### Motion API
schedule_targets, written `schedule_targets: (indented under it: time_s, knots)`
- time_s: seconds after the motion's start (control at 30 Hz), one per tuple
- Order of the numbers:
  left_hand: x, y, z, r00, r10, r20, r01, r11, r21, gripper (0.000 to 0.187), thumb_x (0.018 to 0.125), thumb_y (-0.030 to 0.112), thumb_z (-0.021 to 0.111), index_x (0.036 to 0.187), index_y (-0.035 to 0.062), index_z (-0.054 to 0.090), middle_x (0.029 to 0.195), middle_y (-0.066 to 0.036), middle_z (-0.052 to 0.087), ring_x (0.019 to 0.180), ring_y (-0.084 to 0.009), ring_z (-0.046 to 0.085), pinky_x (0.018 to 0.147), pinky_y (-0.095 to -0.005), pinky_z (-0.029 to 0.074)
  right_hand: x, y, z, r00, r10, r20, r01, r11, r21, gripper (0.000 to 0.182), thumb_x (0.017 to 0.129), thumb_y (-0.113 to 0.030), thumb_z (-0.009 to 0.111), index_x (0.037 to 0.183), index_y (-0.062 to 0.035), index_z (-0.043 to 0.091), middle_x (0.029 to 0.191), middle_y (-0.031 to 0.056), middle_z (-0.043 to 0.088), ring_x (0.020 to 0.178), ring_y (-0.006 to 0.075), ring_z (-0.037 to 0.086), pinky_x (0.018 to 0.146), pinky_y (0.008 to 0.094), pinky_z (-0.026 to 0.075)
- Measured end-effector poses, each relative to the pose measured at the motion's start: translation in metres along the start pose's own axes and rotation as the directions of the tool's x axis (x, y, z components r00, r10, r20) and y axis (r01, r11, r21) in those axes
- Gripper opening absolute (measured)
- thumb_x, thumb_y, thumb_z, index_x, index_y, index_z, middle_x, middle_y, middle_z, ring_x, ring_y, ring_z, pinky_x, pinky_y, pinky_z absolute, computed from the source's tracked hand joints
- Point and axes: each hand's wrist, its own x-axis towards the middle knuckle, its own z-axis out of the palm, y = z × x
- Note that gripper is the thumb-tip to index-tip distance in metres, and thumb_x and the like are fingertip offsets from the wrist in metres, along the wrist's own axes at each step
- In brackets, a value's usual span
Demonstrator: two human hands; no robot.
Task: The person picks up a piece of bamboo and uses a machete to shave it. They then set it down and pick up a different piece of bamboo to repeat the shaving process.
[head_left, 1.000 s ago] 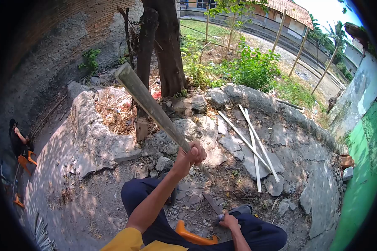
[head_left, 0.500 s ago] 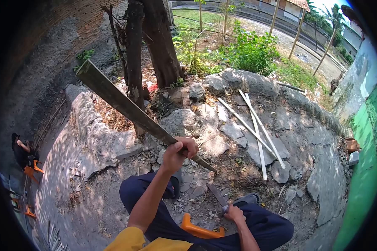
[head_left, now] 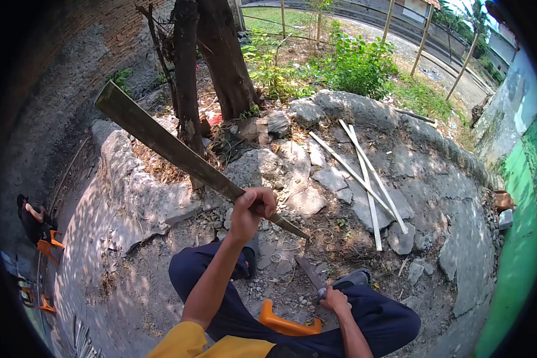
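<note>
Head view, left hand (head_left: 252, 210) fingers wrapped around wooden slat (head_left: 179, 156), right hand (head_left: 335, 299) fingers gripping knife (head_left: 311, 275), no writing readable

A: We have one view only, worn on the head, looking forward and steeply down over our own knees to the broken concrete (head_left: 364, 197)

B: Wide fisheye, dark corners. Our left hand (head_left: 252, 210) sits close, near centre; the tree trunk (head_left: 221, 53) stands farther off at the top

A: So no second view shares any of it

White slats (head_left: 370, 191) on broken concrete (head_left: 316, 179)
</note>
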Motion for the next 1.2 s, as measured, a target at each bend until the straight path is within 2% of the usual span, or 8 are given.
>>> schedule_targets:
  time_s: [0.17,0.23,0.47,0.53,0.87,0.93,1.07,1.2]
  knots:
    - [0.001,-0.001,0.0,0.994,-0.032,-0.102,0.029,0.999,-0.036,0.062,0.095,0.057,0.036,0.066,0.0038,0.048,0.065,-0.002,0.043,0.06,-0.0099,0.037,0.056,-0.0266,0.025,-0.004,-0.005,-0.007,0.998,0.011,0.06,-0.01,1.0,-0.025,0.064,0.08,-0.035,0.069,0.131,-0.0003,0.049,0.119,0.0234,0.067,0.112,0.0388,0.064,0.097,0.0473,0.05]
    - [0.001,0.002,0.004,0.992,-0.026,-0.122,0.025,1.0,-0.006,0.062,0.095,0.056,0.04,0.064,0.0029,0.046,0.058,-0.001,0.035,0.055,-0.0133,0.031,0.056,-0.0308,0.026,-0.005,-0.005,-0.007,0.998,0.011,0.06,-0.01,1.0,-0.019,0.064,0.081,-0.035,0.069,0.131,-0.0003,0.049,0.119,0.0234,0.067,0.113,0.0388,0.064,0.097,0.0473,0.05]
    - [-0.001,0.001,0.0,0.998,-0.052,-0.026,0.052,0.999,0.004,0.059,0.094,0.056,0.037,0.066,0.005,0.048,0.066,-0.001,0.043,0.06,-0.0089,0.037,0.056,-0.026,0.026,0.0,0.001,0.003,1.0,-0.01,-0.003,0.01,1.0,-0.011,0.06,0.08,-0.039,0.072,0.124,-0.0024,0.053,0.113,0.023,0.068,0.108,0.0404,0.065,0.092,0.0507,0.051]
    - [0.0,0.003,0.004,0.997,-0.038,-0.066,0.039,0.999,0.023,0.063,0.094,0.058,0.04,0.063,0.0034,0.046,0.058,0.0,0.033,0.055,-0.013,0.031,0.056,-0.0301,0.026,0.001,0.002,0.004,1.0,-0.014,-0.003,0.014,1.0,-0.015,0.06,0.08,-0.039,0.072,0.124,-0.0024,0.053,0.113,0.023,0.068,0.108,0.0403,0.065,0.092,0.0507,0.051]
    - [-0.001,0.001,0.002,0.995,-0.057,-0.082,0.06,0.998,0.027,0.064,0.095,0.06,0.039,0.064,0.0036,0.046,0.059,-0.001,0.034,0.056,-0.0132,0.032,0.056,-0.0302,0.027,-0.002,-0.004,-0.004,0.997,0.021,0.072,-0.02,1.0,-0.012,0.064,0.08,-0.035,0.069,0.131,-0.0025,0.049,0.12,0.0233,0.066,0.114,0.0388,0.063,0.099,0.0475,0.048]
    - [-0.002,0.001,0.001,0.997,-0.062,-0.05,0.062,0.998,0.008,0.059,0.094,0.055,0.038,0.065,0.0047,0.048,0.065,-0.002,0.045,0.06,-0.0094,0.039,0.056,-0.0263,0.026,-0.002,-0.004,-0.004,0.997,0.022,0.074,-0.021,1.0,-0.014,0.064,0.08,-0.035,0.069,0.131,-0.0025,0.049,0.12,0.0232,0.066,0.114,0.0387,0.063,0.099,0.0476,0.048]
    - [-0.001,0.002,0.002,0.998,-0.052,-0.032,0.052,0.999,0.008,0.059,0.096,0.054,0.037,0.065,0.0045,0.048,0.065,-0.002,0.045,0.06,-0.0097,0.04,0.056,-0.0263,0.027,-0.002,-0.002,0.0,1.0,-0.008,0.024,0.008,1.0,-0.008,0.059,0.081,-0.035,0.07,0.127,-0.0026,0.052,0.115,0.023,0.068,0.109,0.0401,0.065,0.094,0.0502,0.051]
    - [0.0,0.005,0.007,0.997,-0.04,-0.062,0.044,0.997,0.061,0.065,0.096,0.059,0.037,0.064,0.0036,0.046,0.058,0.0,0.034,0.055,-0.0129,0.032,0.055,-0.0304,0.026,-0.003,-0.003,-0.002,0.999,0.008,0.042,-0.008,1.0,0.004,0.06,0.081,-0.035,0.069,0.129,-0.0029,0.052,0.116,0.0228,0.068,0.11,0.0396,0.065,0.094,0.05,0.051]
